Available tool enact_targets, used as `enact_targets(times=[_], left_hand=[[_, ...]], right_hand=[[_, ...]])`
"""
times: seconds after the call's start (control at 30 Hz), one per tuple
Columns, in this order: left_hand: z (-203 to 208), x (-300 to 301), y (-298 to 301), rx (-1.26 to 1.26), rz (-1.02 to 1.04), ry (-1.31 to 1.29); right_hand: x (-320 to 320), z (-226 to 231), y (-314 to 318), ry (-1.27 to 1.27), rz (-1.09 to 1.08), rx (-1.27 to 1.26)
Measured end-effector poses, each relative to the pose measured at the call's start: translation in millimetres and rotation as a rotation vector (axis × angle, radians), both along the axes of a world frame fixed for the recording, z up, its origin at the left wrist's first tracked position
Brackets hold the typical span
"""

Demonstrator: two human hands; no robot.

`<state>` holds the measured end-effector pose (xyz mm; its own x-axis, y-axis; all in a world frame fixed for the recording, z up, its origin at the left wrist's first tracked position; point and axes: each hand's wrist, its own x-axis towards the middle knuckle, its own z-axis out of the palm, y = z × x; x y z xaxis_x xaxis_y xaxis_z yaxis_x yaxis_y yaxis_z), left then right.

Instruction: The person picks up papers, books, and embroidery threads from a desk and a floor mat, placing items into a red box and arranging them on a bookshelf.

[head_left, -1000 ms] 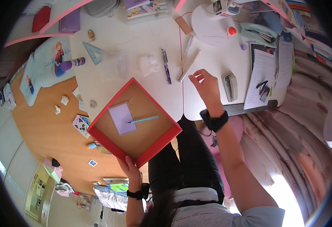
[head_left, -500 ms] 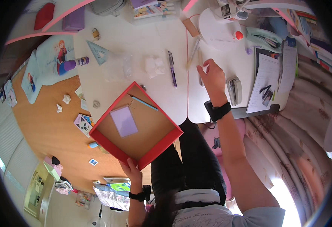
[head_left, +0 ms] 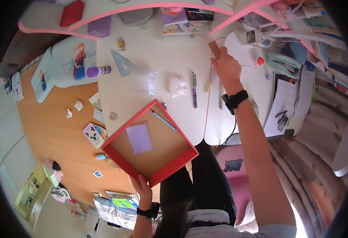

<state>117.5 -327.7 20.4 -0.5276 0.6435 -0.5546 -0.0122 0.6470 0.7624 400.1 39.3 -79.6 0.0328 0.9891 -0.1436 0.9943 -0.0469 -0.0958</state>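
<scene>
Red box (head_left: 174, 166) at desk's (head_left: 154, 51) front edge, L hand (head_left: 144, 191) gripping nr corner; R hand (head_left: 228, 71) now up at brown block (head_left: 213, 48).
Prev. frame: R hand lower, by slim pale pen (head_left: 221, 101). Can't tell if its fingers are closed on block. Crumpled tissue (head_left: 178, 86) & dark pen (head_left: 194, 90) btw box and block; blue pencil (head_left: 164, 121) + lilac pad (head_left: 139, 138) inside box.

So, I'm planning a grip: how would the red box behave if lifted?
The box seems stiff: its walls stand straight. It's likely light for its size, being shallow and thin-walled. Tilting might make the pencil inside roll, as nothing pins it.
</scene>
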Motion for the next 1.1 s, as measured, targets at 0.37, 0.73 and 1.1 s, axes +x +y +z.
enact_targets(times=[0.37, 0.73, 1.1], left_hand=[[0, -15, -9, -0.077, -0.018, 0.086], [-3, -44, -18, 0.011, 0.097, 0.089], [-24, -74, -44, -0.022, 0.261, -0.041]], right_hand=[[-7, 11, 14, 0.012, -0.094, -0.071], [-135, 38, 36, 0.329, 0.489, -0.148], [-135, 8, 85, 0.206, 0.238, 0.405]])
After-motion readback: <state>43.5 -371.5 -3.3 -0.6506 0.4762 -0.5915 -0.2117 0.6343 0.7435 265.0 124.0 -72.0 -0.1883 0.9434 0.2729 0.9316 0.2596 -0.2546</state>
